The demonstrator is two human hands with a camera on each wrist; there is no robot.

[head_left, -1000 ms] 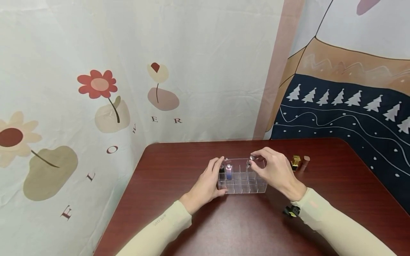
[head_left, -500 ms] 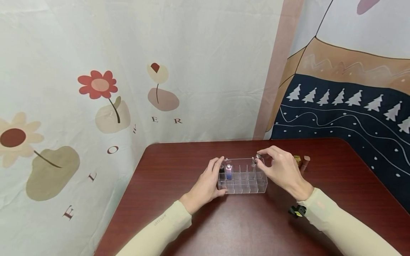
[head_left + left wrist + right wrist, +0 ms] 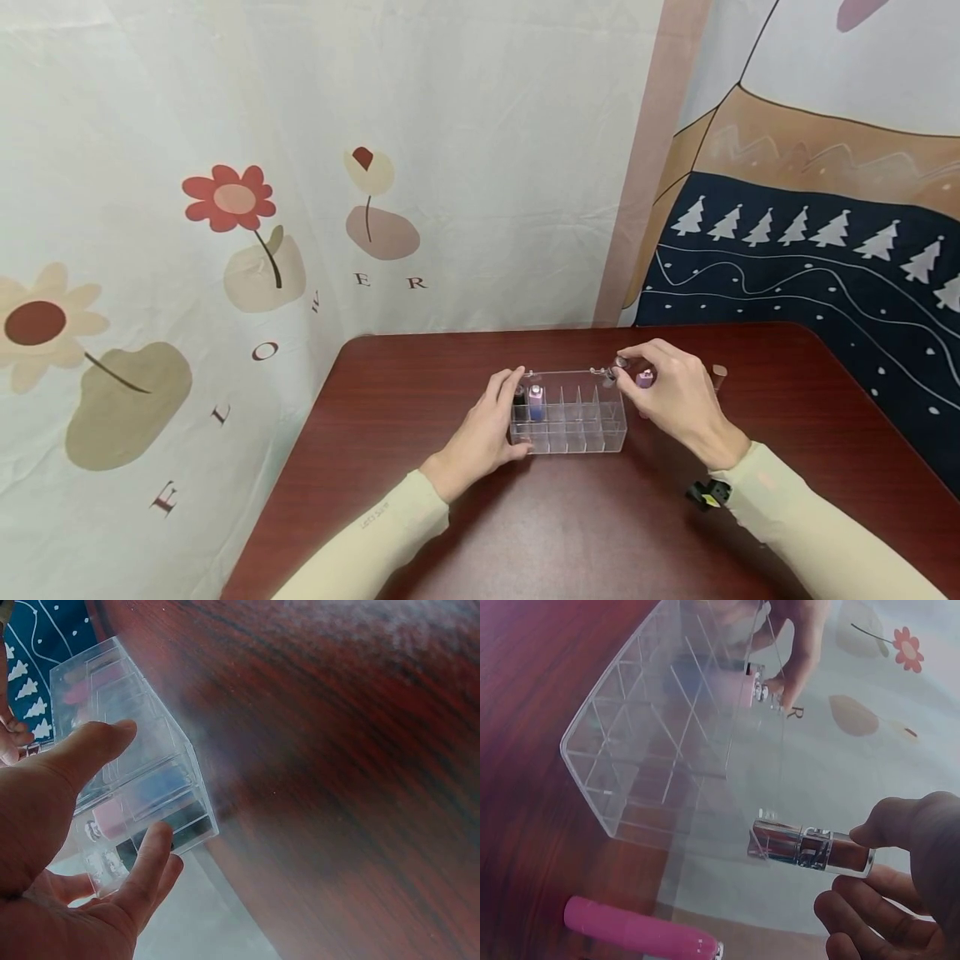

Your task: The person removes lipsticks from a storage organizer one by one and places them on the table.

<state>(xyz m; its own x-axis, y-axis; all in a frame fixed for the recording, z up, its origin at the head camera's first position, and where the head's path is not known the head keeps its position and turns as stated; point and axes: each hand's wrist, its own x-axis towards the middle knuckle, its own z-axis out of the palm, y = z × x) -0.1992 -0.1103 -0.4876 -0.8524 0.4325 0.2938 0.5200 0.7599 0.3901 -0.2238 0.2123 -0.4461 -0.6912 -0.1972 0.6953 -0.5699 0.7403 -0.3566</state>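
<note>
My left hand [image 3: 483, 425] grips the left end of a clear compartmented lipstick organizer [image 3: 573, 446], thumb at the front and fingers at the back. In its back row, beside that hand, stand a black lipstick [image 3: 519, 402] and a pink-and-blue lipstick [image 3: 536, 404]. Between thumb and fingertips, my right hand [image 3: 678, 392] pinches a silver lipstick tube [image 3: 810, 847] with a clear, dark-centred end. It is held close to the organizer's back right corner, overlapping its clear wall in the right wrist view.
A pink tube [image 3: 641, 930] stands on the red-brown table [image 3: 420, 392] right of the organizer. Past my right hand shows a brownish tube [image 3: 719, 375]. Printed cloth [image 3: 480, 167] hangs behind the table.
My right hand has moved right with the silver lipstick tube, from above the back row to the organizer's right end. The gold tube is now hidden and a pink one shows. My left hand stays put.
</note>
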